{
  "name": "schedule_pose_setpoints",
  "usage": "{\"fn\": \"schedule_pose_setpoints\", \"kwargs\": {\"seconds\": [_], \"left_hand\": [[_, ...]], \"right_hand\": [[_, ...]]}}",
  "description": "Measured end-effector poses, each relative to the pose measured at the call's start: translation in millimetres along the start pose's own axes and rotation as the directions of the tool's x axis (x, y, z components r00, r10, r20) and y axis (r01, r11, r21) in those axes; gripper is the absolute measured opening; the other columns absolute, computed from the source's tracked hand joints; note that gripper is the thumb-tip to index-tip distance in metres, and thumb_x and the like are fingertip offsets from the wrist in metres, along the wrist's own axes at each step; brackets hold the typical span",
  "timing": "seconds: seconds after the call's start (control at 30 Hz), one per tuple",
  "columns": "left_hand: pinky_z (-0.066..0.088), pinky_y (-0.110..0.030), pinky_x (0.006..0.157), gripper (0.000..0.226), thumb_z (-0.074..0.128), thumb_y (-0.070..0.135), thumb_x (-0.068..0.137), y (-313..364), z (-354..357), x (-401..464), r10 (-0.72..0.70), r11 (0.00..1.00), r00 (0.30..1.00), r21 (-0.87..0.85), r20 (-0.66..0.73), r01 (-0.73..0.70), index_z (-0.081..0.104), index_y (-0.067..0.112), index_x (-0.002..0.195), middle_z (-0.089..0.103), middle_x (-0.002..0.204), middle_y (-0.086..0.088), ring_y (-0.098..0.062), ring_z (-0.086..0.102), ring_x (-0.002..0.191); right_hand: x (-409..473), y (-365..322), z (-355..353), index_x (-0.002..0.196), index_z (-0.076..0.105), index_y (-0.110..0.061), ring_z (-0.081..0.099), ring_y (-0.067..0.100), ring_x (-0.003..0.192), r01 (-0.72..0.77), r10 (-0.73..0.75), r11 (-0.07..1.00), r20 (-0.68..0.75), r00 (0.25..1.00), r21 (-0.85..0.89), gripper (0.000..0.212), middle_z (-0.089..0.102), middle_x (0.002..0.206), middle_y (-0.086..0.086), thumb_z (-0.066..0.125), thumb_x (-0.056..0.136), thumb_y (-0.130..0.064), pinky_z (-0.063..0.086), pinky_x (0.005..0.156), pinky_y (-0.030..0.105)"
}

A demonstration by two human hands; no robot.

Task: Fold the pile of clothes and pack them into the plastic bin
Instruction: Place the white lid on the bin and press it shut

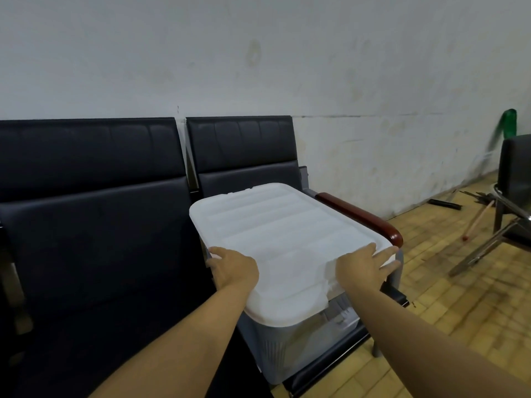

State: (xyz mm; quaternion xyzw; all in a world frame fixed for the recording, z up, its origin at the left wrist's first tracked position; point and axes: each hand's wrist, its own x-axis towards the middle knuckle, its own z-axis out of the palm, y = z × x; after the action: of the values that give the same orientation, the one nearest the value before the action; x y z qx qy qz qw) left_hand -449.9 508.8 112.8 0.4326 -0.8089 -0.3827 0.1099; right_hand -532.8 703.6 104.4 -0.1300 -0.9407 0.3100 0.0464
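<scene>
Left hand (232, 268) grips the white lid (281, 231); right hand (363, 267) lies flat on it.

A translucent plastic bin (275, 349) stands on the right-hand seat of a black bench (86, 225), just beside its reddish-brown armrest (362, 216). A ribbed white lid (281, 234) covers the bin. The left hand (232, 268) grips the lid's near left edge. The right hand (365, 265) lies on the near right corner with fingers straight.

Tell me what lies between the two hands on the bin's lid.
In the head view, only bare white lid lies between the left hand and right hand; nothing rests there.
</scene>
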Motion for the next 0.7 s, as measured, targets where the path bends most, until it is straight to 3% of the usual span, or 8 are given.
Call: {"fn": "schedule_pose_setpoints", "kwargs": {"seconds": [0.1,0.2,0.33,0.4,0.5,0.57,0.7], "left_hand": [[0.041,-0.043,0.104,0.079,0.041,0.017,0.101,-3.7,6.9,-0.8,0.016,1.000,1.000,-0.007,0.004,-0.016,-0.014,-0.004,0.154,0.012,0.158,-0.029,-0.041,0.042,0.133],[0.035,-0.046,0.113,0.081,0.041,0.016,0.100,-2.5,5.5,-1.5,0.009,1.000,0.999,0.003,0.032,-0.009,-0.016,0.000,0.155,-0.004,0.163,-0.024,-0.039,0.026,0.145],[0.022,-0.046,0.121,0.083,0.042,0.020,0.099,-3.8,0.7,-2.4,0.018,0.996,0.997,0.080,0.075,-0.024,-0.016,0.000,0.155,-0.015,0.165,-0.019,-0.034,0.006,0.152],[0.014,-0.046,0.124,0.081,0.042,0.024,0.097,-5.6,-2.5,-4.0,0.070,0.975,0.996,0.208,0.046,-0.078,-0.007,-0.002,0.156,-0.013,0.165,-0.019,-0.035,0.001,0.152],[0.005,-0.046,0.125,0.064,0.038,0.027,0.098,-4.3,-7.6,-6.4,0.325,0.863,0.946,0.406,0.013,-0.302,0.020,0.006,0.155,-0.007,0.167,-0.014,-0.035,-0.003,0.153],[0.003,-0.044,0.126,0.057,0.033,0.035,0.103,1.4,-6.1,-11.6,0.495,0.765,0.862,0.415,0.112,-0.493,0.028,0.014,0.155,0.002,0.168,-0.009,-0.030,-0.001,0.154],[0.005,-0.040,0.126,0.062,0.030,0.053,0.103,6.8,4.9,-25.9,0.573,0.675,0.761,0.351,0.302,-0.648,0.028,0.024,0.158,0.010,0.168,0.000,-0.020,0.006,0.154]], "right_hand": [[-4.9,0.2,-1.2,0.161,-0.001,-0.012,-0.019,0.041,0.152,-0.005,0.004,0.997,-0.007,1.000,-0.081,0.080,-0.027,0.164,0.017,0.051,0.103,-0.030,-0.005,0.123,0.052],[-6.1,2.3,-4.1,0.161,0.003,-0.014,-0.020,0.039,0.152,-0.018,0.019,0.998,0.021,1.000,-0.054,0.079,-0.028,0.164,0.015,0.052,0.102,-0.029,-0.007,0.124,0.053],[-8.9,7.6,-5.6,0.161,0.000,-0.013,-0.023,0.039,0.151,0.041,-0.039,0.995,0.025,0.999,-0.091,0.070,-0.028,0.163,0.018,0.038,0.106,-0.034,-0.009,0.124,0.052],[-11.2,10.8,-5.4,0.161,0.008,-0.013,-0.022,0.036,0.152,0.087,-0.089,0.993,-0.011,0.996,-0.083,0.062,-0.023,0.165,0.018,0.030,0.108,-0.035,-0.009,0.125,0.051],[-14.8,15.3,-1.5,0.158,0.025,-0.014,-0.010,0.029,0.156,0.279,-0.282,0.959,-0.067,0.957,-0.053,0.054,0.001,0.169,0.013,0.029,0.108,-0.033,-0.011,0.125,0.048],[-16.2,16.4,0.2,0.152,0.041,-0.017,0.007,0.024,0.157,0.405,-0.402,0.914,-0.083,0.912,0.018,0.048,0.026,0.166,0.006,0.030,0.109,-0.034,-0.010,0.123,0.043],[-37.1,42.9,2.0,0.132,0.059,-0.029,0.036,0.011,0.146,0.623,-0.613,0.754,-0.116,0.781,0.208,0.052,0.054,0.146,-0.010,0.021,0.106,-0.053,0.005,0.125,0.035]]}}
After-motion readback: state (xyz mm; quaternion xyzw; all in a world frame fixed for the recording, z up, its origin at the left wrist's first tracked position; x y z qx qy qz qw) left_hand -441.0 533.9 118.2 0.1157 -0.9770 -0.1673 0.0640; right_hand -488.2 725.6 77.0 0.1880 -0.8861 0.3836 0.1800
